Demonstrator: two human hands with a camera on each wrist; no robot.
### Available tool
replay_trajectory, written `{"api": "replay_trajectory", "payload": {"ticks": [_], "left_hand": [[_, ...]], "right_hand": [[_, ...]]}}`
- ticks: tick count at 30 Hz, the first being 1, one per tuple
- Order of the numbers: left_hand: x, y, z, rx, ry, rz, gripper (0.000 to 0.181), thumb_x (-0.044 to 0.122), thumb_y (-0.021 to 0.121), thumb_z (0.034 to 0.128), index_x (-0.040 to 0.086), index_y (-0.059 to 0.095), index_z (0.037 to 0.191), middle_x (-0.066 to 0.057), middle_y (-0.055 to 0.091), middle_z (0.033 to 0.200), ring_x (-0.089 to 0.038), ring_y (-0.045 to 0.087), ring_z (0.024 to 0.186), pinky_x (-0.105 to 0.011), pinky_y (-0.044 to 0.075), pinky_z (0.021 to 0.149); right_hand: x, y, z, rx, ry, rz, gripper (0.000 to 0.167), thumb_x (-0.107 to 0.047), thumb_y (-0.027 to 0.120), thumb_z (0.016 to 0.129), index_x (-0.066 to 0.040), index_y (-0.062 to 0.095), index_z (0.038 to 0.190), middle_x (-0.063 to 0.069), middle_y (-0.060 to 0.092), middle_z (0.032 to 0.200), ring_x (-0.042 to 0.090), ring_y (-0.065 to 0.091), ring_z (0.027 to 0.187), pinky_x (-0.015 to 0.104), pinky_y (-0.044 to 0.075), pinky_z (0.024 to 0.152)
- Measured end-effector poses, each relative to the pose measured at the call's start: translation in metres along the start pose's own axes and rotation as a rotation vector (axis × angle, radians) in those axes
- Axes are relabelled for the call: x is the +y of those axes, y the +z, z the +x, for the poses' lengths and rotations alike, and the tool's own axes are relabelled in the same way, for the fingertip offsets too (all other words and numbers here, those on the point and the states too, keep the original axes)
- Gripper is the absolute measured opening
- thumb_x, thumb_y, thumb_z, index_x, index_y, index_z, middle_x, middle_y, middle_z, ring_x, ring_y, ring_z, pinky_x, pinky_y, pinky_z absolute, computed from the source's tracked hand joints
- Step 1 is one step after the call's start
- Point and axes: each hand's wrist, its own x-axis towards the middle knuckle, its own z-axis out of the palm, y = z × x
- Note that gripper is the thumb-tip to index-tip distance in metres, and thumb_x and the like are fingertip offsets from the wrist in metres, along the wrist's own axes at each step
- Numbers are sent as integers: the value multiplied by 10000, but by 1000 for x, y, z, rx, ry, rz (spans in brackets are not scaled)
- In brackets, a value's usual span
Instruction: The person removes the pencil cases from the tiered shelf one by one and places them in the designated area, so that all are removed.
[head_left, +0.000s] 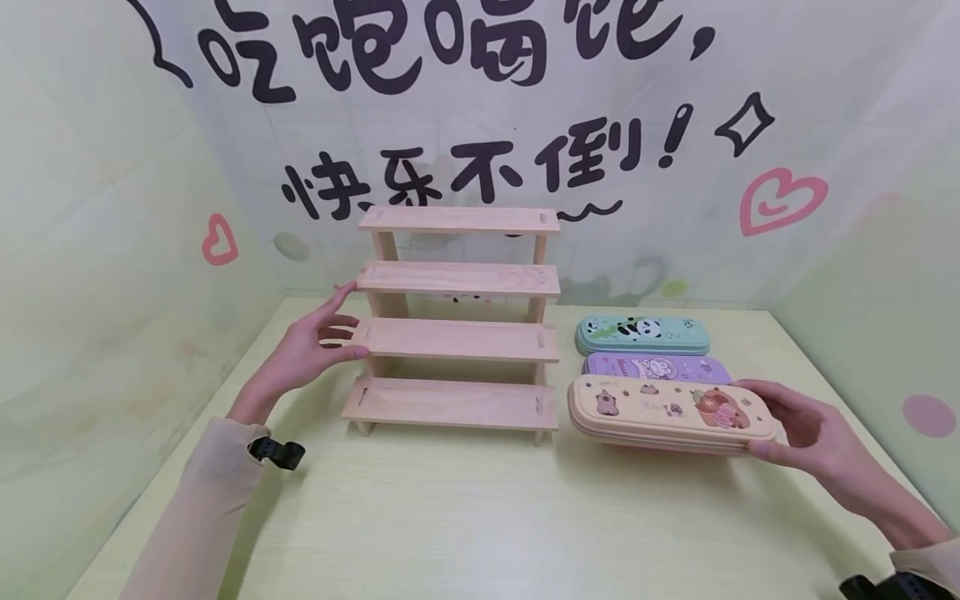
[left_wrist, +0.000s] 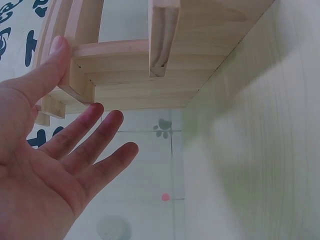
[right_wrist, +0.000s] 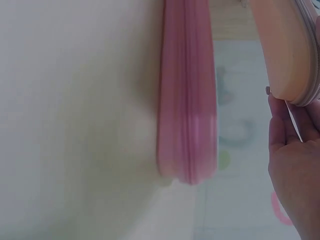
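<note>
My right hand (head_left: 806, 429) grips the right end of a cream pencil case (head_left: 637, 408) printed with small pink pictures, holding it above the table. Its zipped edge shows in the right wrist view, with a pink pencil case (right_wrist: 187, 100) lying below. In the head view the cream case hides most of that pink one. At the left, my left hand (head_left: 303, 350) touches the left ends of a four-tier wooden display rack (head_left: 457, 337). Its thumb and index finger rest at two neighbouring boards, while the other fingers extend loosely in the left wrist view (left_wrist: 95, 145).
Behind the cream case lie a purple pencil case (head_left: 615, 365) and a green panda pencil case (head_left: 600, 333), side by side. The rack stands on the pale table (head_left: 450, 517), left of the cases. A printed cloth (head_left: 487, 125) hangs behind and along both sides.
</note>
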Motion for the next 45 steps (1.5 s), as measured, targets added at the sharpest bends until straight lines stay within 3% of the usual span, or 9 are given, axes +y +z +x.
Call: {"api": "replay_trajectory", "payload": {"ticks": [8, 14, 18, 26, 35, 45], "left_hand": [[0, 0, 0, 4, 16, -9, 1059, 194, 871, 904, 429, 193, 1684, -246, 599, 1422, -412, 615, 1270, -585, 528, 1042], [0, 0, 0, 7, 27, -12, 1063, 185, 876, 900, 419, 200, 1686, -248, 600, 1421, -413, 609, 1275, -582, 531, 1038], [0, 0, 0, 8, 27, -12, 1065, 181, 875, 900, 409, 197, 1689, -253, 583, 1438, -417, 609, 1273, -584, 532, 1036], [2, 0, 0, 5, 21, -6, 1067, 173, 872, 902, 397, 191, 1692, -238, 590, 1434, -389, 617, 1271, -552, 537, 1038], [3, 0, -2, 3, 10, 12, 1070, 207, 870, 906, 408, 173, 1691, -240, 587, 1435, -395, 614, 1278, -562, 529, 1045], [2, 0, -1, 3, 13, 1, 1070, 188, 872, 903, 396, 183, 1693, -239, 599, 1419, -394, 617, 1273, -546, 541, 1033]], "right_hand": [[7, -10, -33, -36, 39, -72, 700, 305, 602, 852, 138, 426, 1508, 53, 611, 1444, 84, 585, 1269, 142, 512, 949], [9, -12, -54, -10, 128, -221, 668, 247, 645, 870, 83, 480, 1496, 12, 618, 1444, 32, 561, 1294, 122, 502, 924], [15, -14, -63, -1, 149, -254, 674, 238, 657, 864, 59, 496, 1494, 14, 630, 1433, 23, 561, 1283, 117, 495, 914], [23, -18, -69, -50, 141, -347, 714, 170, 714, 873, 21, 477, 1530, -16, 606, 1452, -14, 518, 1301, 96, 452, 935], [31, -25, -70, -26, 77, -504, 788, 113, 858, 756, -30, 576, 1478, -87, 528, 1457, -28, 527, 1181, 67, 381, 919], [34, -24, -69, -12, 72, -611, 787, 0, 930, 711, -86, 631, 1435, -157, 586, 1336, -1, 525, 1087, 95, 340, 891]]}}
